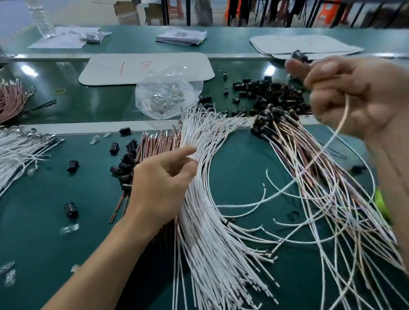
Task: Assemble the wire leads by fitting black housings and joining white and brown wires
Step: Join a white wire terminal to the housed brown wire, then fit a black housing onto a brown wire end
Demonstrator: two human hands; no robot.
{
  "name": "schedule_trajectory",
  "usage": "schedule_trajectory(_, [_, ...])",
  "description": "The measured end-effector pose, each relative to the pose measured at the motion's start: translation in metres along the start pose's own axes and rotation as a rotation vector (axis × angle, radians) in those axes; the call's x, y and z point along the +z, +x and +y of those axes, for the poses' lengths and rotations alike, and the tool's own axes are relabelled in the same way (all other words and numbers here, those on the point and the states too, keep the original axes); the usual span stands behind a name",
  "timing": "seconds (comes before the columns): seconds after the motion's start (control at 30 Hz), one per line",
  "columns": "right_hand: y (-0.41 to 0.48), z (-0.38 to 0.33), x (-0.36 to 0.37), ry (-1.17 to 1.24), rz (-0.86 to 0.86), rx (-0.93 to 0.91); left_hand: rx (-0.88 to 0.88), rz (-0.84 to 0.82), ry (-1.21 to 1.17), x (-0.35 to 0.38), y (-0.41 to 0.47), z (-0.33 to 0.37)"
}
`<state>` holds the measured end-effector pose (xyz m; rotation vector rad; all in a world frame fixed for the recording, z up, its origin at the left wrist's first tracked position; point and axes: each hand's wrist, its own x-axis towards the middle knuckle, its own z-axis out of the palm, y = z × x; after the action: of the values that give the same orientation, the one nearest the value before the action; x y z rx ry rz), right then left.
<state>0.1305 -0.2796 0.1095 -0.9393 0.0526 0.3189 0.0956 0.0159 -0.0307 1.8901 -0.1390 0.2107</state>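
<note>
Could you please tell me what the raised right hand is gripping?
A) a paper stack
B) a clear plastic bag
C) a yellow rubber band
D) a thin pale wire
D: a thin pale wire trails down from the fist of the right hand, with a small black plastic housing at its fingertips.
</note>
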Motion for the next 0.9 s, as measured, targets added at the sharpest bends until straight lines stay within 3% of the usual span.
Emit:
schedule_trajectory(0.1, [-0.008,-0.049,-0.026,-0.304,0.005,0.054,0.027,0.006,0.139,-0.001,-0.001,0.005])
schedule_trajectory(0.27, [0.017,-0.046,-0.045,-0.879,0.392,0.134,0.072,-0.117,0.39,0.003,-0.004,0.009])
schedule_trajectory(0.4, [0.038,0.009,-0.059,-1.496,0.527,-0.045,0.108,-0.248,0.588,0.006,-0.003,0.005])
schedule_trajectory(0.57, [0.038,0.059,-0.053,-1.891,0.702,-0.278,0.137,-0.382,0.73,0.01,-0.001,-0.004])
schedule_trajectory(0.63, [0.032,0.074,-0.036,-1.953,0.745,-0.418,0.132,-0.394,0.743,0.011,-0.001,-0.005])
schedule_trajectory(0.7, [0.024,0.095,-0.011,-1.881,0.635,-0.461,0.133,-0.388,0.74,0.011,-0.001,-0.006])
schedule_trajectory(0.8, [0.025,0.136,0.028,-1.787,0.424,-0.189,0.131,-0.311,0.733,0.01,-0.003,-0.006])
schedule_trajectory(0.9, [0.039,0.166,0.05,-1.705,0.37,0.021,0.077,-0.241,0.666,0.007,-0.007,-0.005])
